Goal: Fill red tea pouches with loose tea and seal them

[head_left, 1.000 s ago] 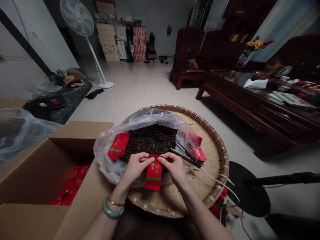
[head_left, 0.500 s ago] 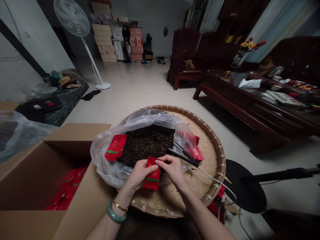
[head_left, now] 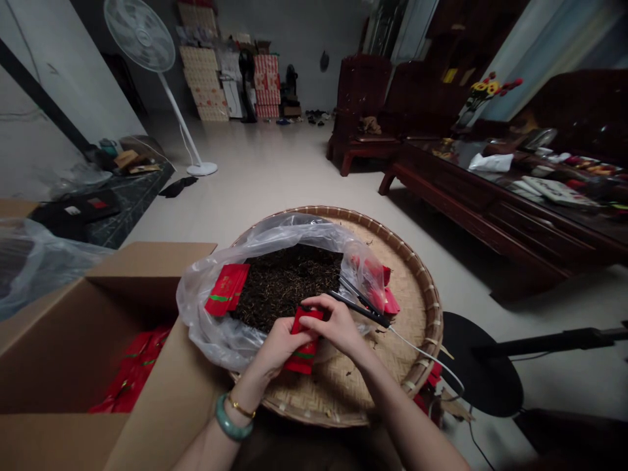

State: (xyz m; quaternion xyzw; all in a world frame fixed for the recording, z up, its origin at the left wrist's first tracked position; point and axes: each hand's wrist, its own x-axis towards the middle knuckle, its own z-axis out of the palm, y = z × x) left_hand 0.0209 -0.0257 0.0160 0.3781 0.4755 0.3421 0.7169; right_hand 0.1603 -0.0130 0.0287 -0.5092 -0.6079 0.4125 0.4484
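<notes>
A small red packet with a green stripe is held upright between both hands, over the near side of the tray. My left hand grips its left side, thumb across the front. My right hand pinches the packet's upper part, its fingers curled around the top edge. Just beyond them, dark loose tea leaves fill an open clear plastic bag. Several flat red packets lie on the leaves at the left. To the right of my right hand rests a black hair straightener with a white cord.
The bag stands on a round woven bamboo tray. At left, an open cardboard box holds several red packets. A black round stand base is on the floor at right. Dark wooden furniture and a white fan stand farther off.
My right hand has shifted its fingers over the packet's top edge, and the packet has moved slightly right. My left hand has moved a little right with it.
</notes>
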